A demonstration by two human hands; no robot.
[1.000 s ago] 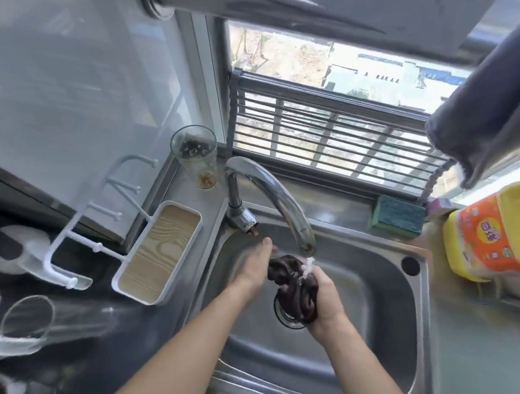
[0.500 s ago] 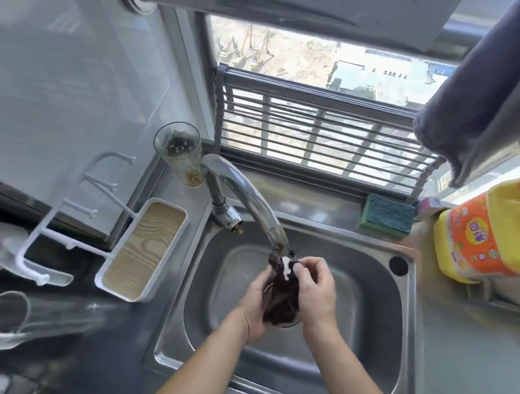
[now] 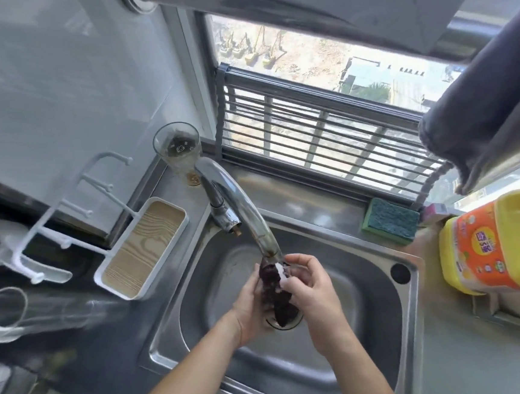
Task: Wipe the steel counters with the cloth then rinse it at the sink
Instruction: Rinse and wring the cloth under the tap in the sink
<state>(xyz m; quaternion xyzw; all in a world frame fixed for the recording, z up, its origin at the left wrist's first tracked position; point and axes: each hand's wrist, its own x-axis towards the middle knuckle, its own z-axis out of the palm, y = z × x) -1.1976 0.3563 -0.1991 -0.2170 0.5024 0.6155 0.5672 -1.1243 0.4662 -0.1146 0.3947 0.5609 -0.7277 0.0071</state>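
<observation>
A dark brown cloth (image 3: 275, 293), bunched and wet, hangs over the drain of the steel sink (image 3: 372, 306). My left hand (image 3: 250, 311) grips it from the left and my right hand (image 3: 311, 293) pinches it from the right. Water runs from the curved chrome tap (image 3: 237, 208) onto the top of the cloth, just below the spout. The steel counter (image 3: 474, 363) lies to the right of the basin.
A green sponge (image 3: 391, 224) lies on the ledge behind the sink. A yellow detergent jug (image 3: 502, 244) stands at the right. A glass (image 3: 179, 150) and a white tray (image 3: 144, 249) with a hook rack sit at the left. A grey towel (image 3: 480, 105) hangs upper right.
My left hand closed in from beside the cloth and now holds it together with the right. Both hands lifted the cloth closer under the spout. The camera shifted.
</observation>
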